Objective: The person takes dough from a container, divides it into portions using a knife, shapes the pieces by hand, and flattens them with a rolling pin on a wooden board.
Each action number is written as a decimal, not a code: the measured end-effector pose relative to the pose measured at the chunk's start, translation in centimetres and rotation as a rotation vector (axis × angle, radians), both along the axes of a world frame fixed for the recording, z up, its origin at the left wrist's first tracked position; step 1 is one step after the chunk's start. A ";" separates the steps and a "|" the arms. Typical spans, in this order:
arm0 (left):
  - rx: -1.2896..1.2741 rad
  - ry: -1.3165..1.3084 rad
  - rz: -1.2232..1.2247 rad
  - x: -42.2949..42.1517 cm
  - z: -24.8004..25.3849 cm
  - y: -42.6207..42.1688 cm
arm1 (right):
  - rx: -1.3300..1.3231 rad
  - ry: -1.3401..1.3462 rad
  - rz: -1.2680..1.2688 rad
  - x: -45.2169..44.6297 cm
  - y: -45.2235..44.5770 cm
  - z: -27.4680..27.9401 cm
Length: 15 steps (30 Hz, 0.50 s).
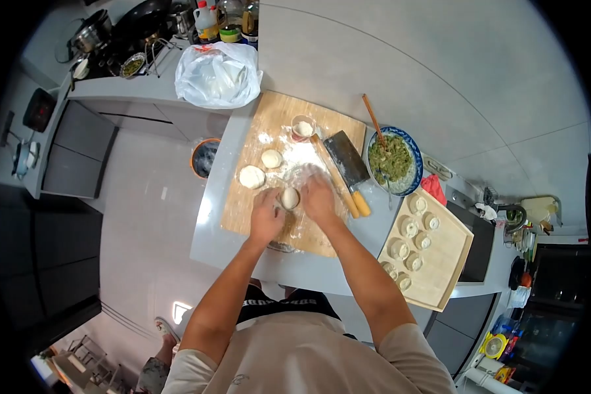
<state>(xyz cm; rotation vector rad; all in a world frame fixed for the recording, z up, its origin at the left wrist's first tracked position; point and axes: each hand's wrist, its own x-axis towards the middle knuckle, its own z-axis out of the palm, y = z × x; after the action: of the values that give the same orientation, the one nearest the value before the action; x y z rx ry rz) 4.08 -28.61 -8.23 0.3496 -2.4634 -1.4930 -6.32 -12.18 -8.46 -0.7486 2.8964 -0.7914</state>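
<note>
A small ball of dough (pixel 289 197) lies between my two hands on the floured wooden board (pixel 246 213). My left hand (pixel 267 215) has its fingers bent in against the left side of this dough. Just right of it, my right hand (pixel 318 197) reaches forward with fingers stretched out over the flour, their tips smeared by motion. Two more dough pieces, a larger lump (pixel 251 176) and a smaller one (pixel 272 158), sit to the left. A rolling pin (pixel 335 176) and a cleaver (pixel 347 159) lie side by side, right of my right hand.
Near the board's far edge stands a small cup of flour (pixel 303 129). A blue-rimmed bowl of green filling (pixel 394 161) holds chopsticks and a spoon. At right, a wooden tray (pixel 445 266) carries several round dough pieces. A white plastic bag (pixel 218 75) sits beyond the board; another person's leg (pixel 161 358) shows lower left.
</note>
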 end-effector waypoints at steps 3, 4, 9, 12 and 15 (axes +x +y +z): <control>-0.108 -0.054 -0.124 -0.7 0.8 1.1 | 0.113 0.153 -0.096 -1.1 0.6 -0.8; -0.169 -0.073 -0.168 -1.0 1.3 1.3 | 0.117 0.005 0.040 -0.9 1.3 -1.4; -0.212 -0.153 -0.242 -1.2 2.1 0.8 | -0.091 -0.348 -0.116 0.6 3.2 2.8; 0.137 -0.166 -0.248 -0.7 1.4 0.1 | -0.251 -0.121 0.075 3.8 2.1 2.3; 0.121 -0.030 -0.037 0.3 -0.4 -0.8 | -0.072 -0.003 0.194 5.0 1.0 0.9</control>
<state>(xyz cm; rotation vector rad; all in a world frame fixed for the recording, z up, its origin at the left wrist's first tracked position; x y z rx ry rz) 4.37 -29.38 -8.65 0.3527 -2.4212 -1.6690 -1.37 -11.18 -7.57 -1.0156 2.7505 -0.8754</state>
